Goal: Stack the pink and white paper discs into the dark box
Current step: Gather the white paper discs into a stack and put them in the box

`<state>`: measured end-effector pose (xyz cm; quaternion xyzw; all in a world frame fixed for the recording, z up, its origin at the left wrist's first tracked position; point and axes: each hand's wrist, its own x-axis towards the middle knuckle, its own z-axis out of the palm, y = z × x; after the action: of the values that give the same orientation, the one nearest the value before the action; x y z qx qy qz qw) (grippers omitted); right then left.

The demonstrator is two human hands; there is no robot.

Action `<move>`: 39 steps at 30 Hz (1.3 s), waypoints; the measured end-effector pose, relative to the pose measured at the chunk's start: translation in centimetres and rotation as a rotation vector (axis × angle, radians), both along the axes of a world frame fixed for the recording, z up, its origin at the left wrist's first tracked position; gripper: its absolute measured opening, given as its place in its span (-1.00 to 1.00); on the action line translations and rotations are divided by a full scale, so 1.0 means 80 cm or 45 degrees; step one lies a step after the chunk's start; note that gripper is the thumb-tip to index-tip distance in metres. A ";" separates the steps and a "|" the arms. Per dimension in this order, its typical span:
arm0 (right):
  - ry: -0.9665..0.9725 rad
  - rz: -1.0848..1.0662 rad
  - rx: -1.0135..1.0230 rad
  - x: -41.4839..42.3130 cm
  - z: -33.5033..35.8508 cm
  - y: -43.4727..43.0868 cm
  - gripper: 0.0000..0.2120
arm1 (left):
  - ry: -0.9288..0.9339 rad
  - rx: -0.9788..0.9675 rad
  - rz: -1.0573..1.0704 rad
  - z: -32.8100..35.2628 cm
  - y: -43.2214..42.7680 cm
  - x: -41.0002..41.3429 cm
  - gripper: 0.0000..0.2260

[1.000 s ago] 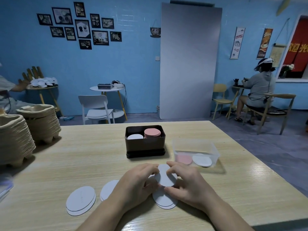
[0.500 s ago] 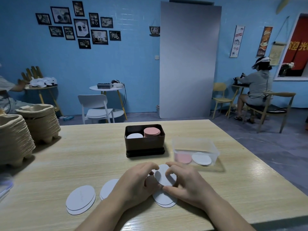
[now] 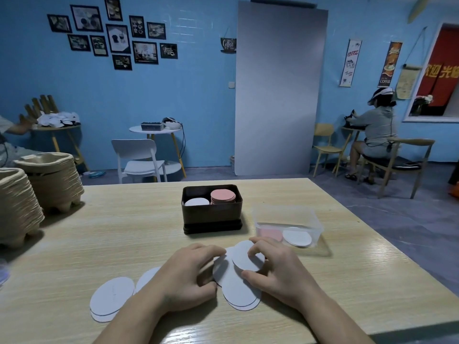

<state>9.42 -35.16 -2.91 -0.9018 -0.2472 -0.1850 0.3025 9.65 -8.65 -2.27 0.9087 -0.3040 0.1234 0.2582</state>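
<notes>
The dark box (image 3: 212,217) stands mid-table, holding a low white stack (image 3: 196,202) on its left and a taller pink stack (image 3: 222,196) on its right. Near the front edge my right hand (image 3: 278,271) pinches a white disc (image 3: 246,256) between thumb and fingers, tilted above other white discs (image 3: 238,291) lying on the table. My left hand (image 3: 186,274) curls its fingers onto the left edge of that pile. More white discs (image 3: 111,297) lie to the left, partly under my left forearm.
A clear plastic tub (image 3: 288,224) right of the box holds one pink and one white disc. Stacks of pulp trays (image 3: 49,180) stand at the table's left edge. Chairs, small tables and a seated person (image 3: 372,135) are in the room behind.
My right hand has lifted the top white disc a little and shifted it right, uncovering more of the pile. My left hand stays on the pile's left edge.
</notes>
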 end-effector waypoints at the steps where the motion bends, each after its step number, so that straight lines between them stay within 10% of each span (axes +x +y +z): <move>1: -0.001 0.001 0.001 0.001 -0.001 0.000 -0.67 | 0.009 -0.001 -0.009 -0.001 -0.001 0.000 -0.44; 22: 0.005 -0.087 -0.007 0.004 -0.007 -0.001 -0.67 | -0.110 -0.135 0.368 -0.008 0.021 0.010 -0.56; 39: 0.014 0.093 -0.048 -0.002 -0.001 0.005 -0.64 | -0.204 -0.003 0.063 -0.010 -0.019 0.007 -0.67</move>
<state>9.30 -34.74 -2.97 -0.8987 -0.2816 -0.1642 0.2932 10.24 -10.20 -3.11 0.9029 -0.3008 0.2024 0.2309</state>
